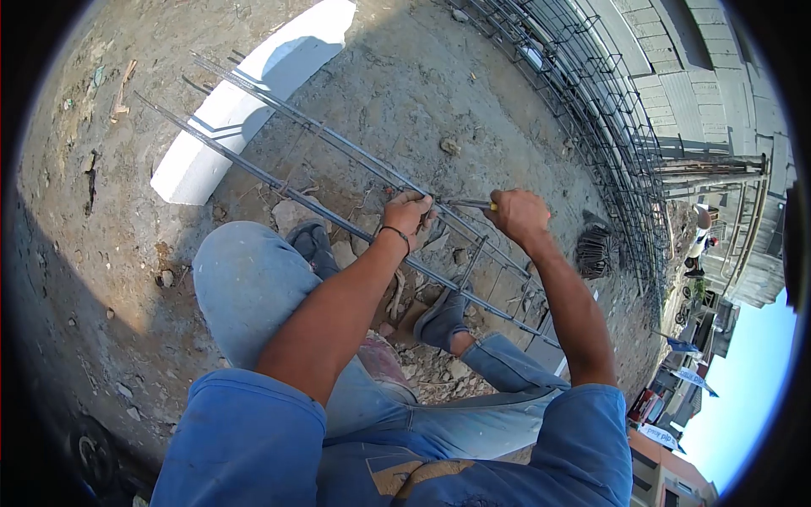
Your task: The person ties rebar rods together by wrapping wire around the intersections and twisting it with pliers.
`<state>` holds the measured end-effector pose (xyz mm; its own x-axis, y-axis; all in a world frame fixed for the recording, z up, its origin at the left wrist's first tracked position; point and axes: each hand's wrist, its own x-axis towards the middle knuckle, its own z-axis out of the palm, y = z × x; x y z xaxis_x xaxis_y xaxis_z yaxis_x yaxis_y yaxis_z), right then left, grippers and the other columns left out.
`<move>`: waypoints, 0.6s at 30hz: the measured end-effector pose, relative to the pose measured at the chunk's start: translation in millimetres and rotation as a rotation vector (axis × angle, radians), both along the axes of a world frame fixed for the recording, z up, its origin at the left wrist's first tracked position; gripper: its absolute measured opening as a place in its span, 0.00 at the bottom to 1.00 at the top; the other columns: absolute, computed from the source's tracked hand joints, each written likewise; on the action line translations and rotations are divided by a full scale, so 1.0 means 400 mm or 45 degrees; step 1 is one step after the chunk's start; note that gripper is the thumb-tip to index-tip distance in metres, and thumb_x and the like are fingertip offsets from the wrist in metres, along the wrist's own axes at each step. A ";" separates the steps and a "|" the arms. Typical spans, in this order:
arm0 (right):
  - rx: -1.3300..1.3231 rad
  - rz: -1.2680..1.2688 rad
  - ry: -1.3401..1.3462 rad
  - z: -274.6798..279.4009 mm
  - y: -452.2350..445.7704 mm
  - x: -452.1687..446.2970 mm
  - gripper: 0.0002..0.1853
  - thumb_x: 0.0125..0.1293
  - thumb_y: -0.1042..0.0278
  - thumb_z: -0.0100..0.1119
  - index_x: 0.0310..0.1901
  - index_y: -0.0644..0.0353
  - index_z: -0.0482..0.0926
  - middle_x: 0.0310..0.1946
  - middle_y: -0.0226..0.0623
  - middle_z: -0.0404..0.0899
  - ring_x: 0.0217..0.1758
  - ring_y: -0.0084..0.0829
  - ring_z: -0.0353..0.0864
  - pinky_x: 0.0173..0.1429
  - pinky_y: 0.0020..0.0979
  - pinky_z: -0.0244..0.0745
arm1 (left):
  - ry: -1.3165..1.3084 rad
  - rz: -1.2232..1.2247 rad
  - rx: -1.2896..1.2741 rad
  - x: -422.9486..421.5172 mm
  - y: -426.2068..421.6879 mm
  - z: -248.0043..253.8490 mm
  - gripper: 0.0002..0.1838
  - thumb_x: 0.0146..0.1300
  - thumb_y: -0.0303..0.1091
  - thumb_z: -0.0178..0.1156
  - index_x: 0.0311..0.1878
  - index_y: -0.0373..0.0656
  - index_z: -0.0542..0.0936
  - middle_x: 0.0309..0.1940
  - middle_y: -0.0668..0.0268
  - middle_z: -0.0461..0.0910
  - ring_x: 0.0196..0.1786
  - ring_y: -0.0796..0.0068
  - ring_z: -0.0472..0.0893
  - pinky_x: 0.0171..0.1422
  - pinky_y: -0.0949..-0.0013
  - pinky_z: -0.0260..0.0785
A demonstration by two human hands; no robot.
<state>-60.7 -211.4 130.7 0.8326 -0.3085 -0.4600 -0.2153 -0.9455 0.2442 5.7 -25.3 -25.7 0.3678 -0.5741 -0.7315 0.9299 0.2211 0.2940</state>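
A long cage of steel bars (338, 221) runs slantwise in front of my knees, with thin cross ties between its bars. My left hand (410, 213) is closed around the upper bar at a cross tie. My right hand (519, 215) grips a thin metal tool (469, 203) with a yellow part at the handle. The tool's tip reaches the bar right beside my left fingers. Whether my left fingers also pinch a tie wire is too small to tell.
A white block (253, 93) lies under the bars' far left end. More steel cages (583, 93) are stacked at the upper right, near a bundle of rods (594, 251). Rubble (431, 363) surrounds my shoes. A person (699, 245) is in the distance at right.
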 end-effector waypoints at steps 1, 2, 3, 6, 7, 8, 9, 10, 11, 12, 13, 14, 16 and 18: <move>0.013 0.029 -0.039 -0.011 -0.009 -0.009 0.15 0.61 0.50 0.66 0.35 0.55 0.85 0.29 0.46 0.86 0.36 0.49 0.88 0.40 0.49 0.81 | -0.026 -0.009 -0.003 -0.005 -0.002 -0.010 0.06 0.71 0.27 0.64 0.47 0.38 0.79 0.38 0.63 0.81 0.38 0.70 0.84 0.30 0.71 0.73; 0.029 0.061 -0.076 -0.020 -0.017 -0.010 0.16 0.60 0.50 0.66 0.34 0.55 0.85 0.28 0.46 0.86 0.35 0.49 0.87 0.40 0.48 0.81 | -0.050 -0.016 -0.005 -0.008 -0.004 -0.022 0.06 0.71 0.27 0.64 0.48 0.39 0.79 0.38 0.64 0.81 0.38 0.70 0.84 0.30 0.72 0.73; 0.029 0.074 -0.074 -0.007 -0.011 0.004 0.16 0.60 0.50 0.66 0.34 0.55 0.85 0.28 0.46 0.86 0.35 0.49 0.87 0.40 0.48 0.81 | -0.054 -0.019 -0.009 -0.006 -0.004 -0.016 0.06 0.71 0.27 0.64 0.48 0.39 0.78 0.39 0.64 0.81 0.39 0.71 0.84 0.30 0.72 0.72; 0.015 0.033 -0.001 0.043 -0.006 0.035 0.17 0.61 0.48 0.67 0.35 0.55 0.87 0.29 0.47 0.86 0.37 0.49 0.87 0.43 0.48 0.81 | -0.057 -0.037 0.036 -0.006 -0.011 -0.001 0.06 0.71 0.26 0.63 0.49 0.39 0.78 0.38 0.64 0.82 0.38 0.73 0.84 0.29 0.71 0.71; 0.055 0.082 0.115 0.055 -0.013 0.056 0.17 0.61 0.49 0.68 0.34 0.58 0.87 0.27 0.47 0.86 0.34 0.47 0.88 0.39 0.47 0.81 | -0.054 -0.027 0.037 -0.002 -0.012 0.005 0.06 0.71 0.26 0.63 0.49 0.39 0.78 0.38 0.64 0.82 0.38 0.73 0.84 0.29 0.71 0.71; 0.099 0.129 0.232 0.064 -0.022 0.076 0.18 0.61 0.51 0.70 0.34 0.61 0.87 0.26 0.47 0.86 0.30 0.46 0.88 0.36 0.45 0.82 | -0.062 -0.050 0.045 0.000 -0.009 0.009 0.07 0.72 0.27 0.63 0.49 0.39 0.78 0.37 0.64 0.82 0.37 0.73 0.84 0.28 0.70 0.71; 0.104 0.134 0.234 0.071 -0.036 0.100 0.18 0.61 0.51 0.70 0.34 0.61 0.87 0.26 0.47 0.86 0.30 0.46 0.88 0.36 0.45 0.82 | -0.072 -0.076 0.053 -0.001 -0.007 0.010 0.07 0.72 0.27 0.63 0.49 0.40 0.78 0.36 0.64 0.82 0.36 0.73 0.84 0.28 0.70 0.70; 0.436 -0.235 0.590 0.077 -0.056 0.127 0.17 0.59 0.56 0.73 0.34 0.65 0.86 0.25 0.47 0.85 0.26 0.43 0.87 0.32 0.43 0.81 | -0.069 -0.074 0.057 -0.005 -0.009 0.006 0.07 0.72 0.27 0.63 0.49 0.40 0.78 0.36 0.64 0.82 0.36 0.73 0.84 0.28 0.70 0.70; 0.766 -0.613 0.940 0.076 -0.070 0.145 0.17 0.58 0.60 0.75 0.35 0.70 0.85 0.23 0.47 0.84 0.22 0.40 0.86 0.27 0.40 0.81 | -0.081 -0.074 0.044 -0.008 -0.009 0.001 0.07 0.72 0.27 0.63 0.49 0.39 0.78 0.35 0.64 0.82 0.36 0.73 0.84 0.28 0.69 0.70; 0.767 -0.608 0.942 0.071 -0.077 0.159 0.17 0.58 0.60 0.75 0.35 0.70 0.85 0.23 0.47 0.84 0.22 0.40 0.86 0.27 0.40 0.81 | -0.095 -0.070 0.029 -0.004 -0.006 0.009 0.06 0.72 0.27 0.62 0.49 0.39 0.78 0.34 0.64 0.82 0.35 0.73 0.83 0.28 0.68 0.70; 0.770 -0.611 0.965 0.069 -0.082 0.170 0.17 0.56 0.64 0.77 0.33 0.71 0.84 0.22 0.44 0.83 0.19 0.35 0.84 0.24 0.37 0.79 | -0.090 -0.064 0.030 -0.001 -0.004 0.016 0.06 0.72 0.27 0.62 0.49 0.39 0.78 0.34 0.64 0.82 0.35 0.73 0.83 0.28 0.68 0.70; 0.769 -0.611 0.988 0.066 -0.086 0.180 0.16 0.55 0.67 0.78 0.32 0.73 0.82 0.21 0.42 0.83 0.16 0.31 0.82 0.20 0.33 0.76 | -0.108 -0.103 0.077 0.004 -0.004 0.024 0.07 0.73 0.27 0.62 0.50 0.38 0.78 0.34 0.63 0.82 0.35 0.73 0.84 0.28 0.68 0.71; 0.745 -0.522 1.014 0.084 -0.072 0.197 0.19 0.53 0.68 0.78 0.39 0.74 0.81 0.22 0.42 0.82 0.20 0.37 0.84 0.25 0.39 0.79 | -0.116 -0.130 0.121 0.017 -0.003 0.039 0.07 0.73 0.27 0.61 0.51 0.37 0.77 0.34 0.63 0.82 0.34 0.72 0.84 0.28 0.68 0.71; 0.552 0.097 0.615 0.117 -0.057 0.178 0.23 0.58 0.65 0.74 0.48 0.73 0.78 0.27 0.44 0.82 0.30 0.43 0.87 0.35 0.42 0.81 | -0.138 -0.150 0.166 0.016 -0.004 0.050 0.09 0.73 0.26 0.61 0.52 0.35 0.77 0.35 0.61 0.82 0.36 0.72 0.84 0.29 0.68 0.72</move>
